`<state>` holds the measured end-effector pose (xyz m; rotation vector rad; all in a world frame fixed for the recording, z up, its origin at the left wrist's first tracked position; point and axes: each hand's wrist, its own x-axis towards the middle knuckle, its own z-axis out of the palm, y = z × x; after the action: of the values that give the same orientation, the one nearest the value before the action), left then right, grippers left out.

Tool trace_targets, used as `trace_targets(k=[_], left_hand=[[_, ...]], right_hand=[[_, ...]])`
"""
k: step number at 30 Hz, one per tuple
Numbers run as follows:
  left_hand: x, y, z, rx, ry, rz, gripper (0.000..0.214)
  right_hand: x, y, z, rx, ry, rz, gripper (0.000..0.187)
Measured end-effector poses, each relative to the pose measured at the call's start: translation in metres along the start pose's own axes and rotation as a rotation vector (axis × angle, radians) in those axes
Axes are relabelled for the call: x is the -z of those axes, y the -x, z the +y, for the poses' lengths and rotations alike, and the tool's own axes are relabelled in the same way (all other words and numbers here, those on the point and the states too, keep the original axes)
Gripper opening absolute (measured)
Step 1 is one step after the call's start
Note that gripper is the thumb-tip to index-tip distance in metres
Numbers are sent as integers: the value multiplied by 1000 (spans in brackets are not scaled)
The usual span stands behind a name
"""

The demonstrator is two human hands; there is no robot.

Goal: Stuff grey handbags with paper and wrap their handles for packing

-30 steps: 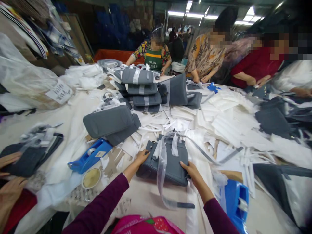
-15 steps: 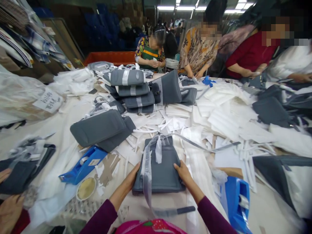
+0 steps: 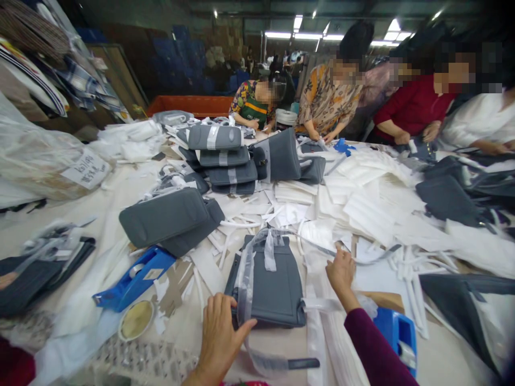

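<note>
The left hand (image 3: 219,329) is at the near-left corner of a grey bag (image 3: 277,284), thumb and fingers parted, the thumb at a plastic-wrapped strap (image 3: 245,289). The right hand (image 3: 341,271) is off the bag at 2 o'clock, fingers bent at a second wrapped strap (image 3: 314,244); from where I stand I cannot tell whether they are clamped on it. The bag, taken as the dial's centre, lies on the table (image 3: 438,354) in front of the person.

Obstructions noted: the first strap loops across the bag's left part and passes its near edge to a dark tip at 5 o'clock. A clear strip (image 3: 324,304) juts from the near-right corner at 4. White scraps (image 3: 281,214) crowd the 12 o'clock side.

Surroundings: a blue tape dispenser (image 3: 134,279) at 9, with a round tub (image 3: 135,320) just beside it at 8; another blue dispenser (image 3: 396,335) at 4, near the right forearm. Two overlapping grey bags (image 3: 164,217) lie at 10, and a taped pile of bags (image 3: 223,142) stands beyond at 11. Heaped white sheets (image 3: 370,187) spread at 1 to 2. Co-workers stand at the far side, from 12 to 2
</note>
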<state>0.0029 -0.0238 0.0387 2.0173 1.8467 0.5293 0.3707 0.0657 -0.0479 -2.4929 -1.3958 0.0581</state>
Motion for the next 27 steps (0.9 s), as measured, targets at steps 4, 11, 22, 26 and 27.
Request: trace_targets(k=[4,11,22,26,27], left_hand=[[-7,-14,13,19,-143,-25,14],[7,-32,17,180,334,-133,32],[-3,-29,68,9,1076,-551,82],[4,-22,84,5,1273,-537,60],[9,-19,85,38,1345,-524,43]], right_hand=[[4,-33,5,130,261,-247,41],[37,-46,-23,274,188,-350,32],[172,-5,-196,155,-673,-864,6],[186,71,-254,85,-1090,-1182,10],[184,84,-255,119,-1160,-1184,14]])
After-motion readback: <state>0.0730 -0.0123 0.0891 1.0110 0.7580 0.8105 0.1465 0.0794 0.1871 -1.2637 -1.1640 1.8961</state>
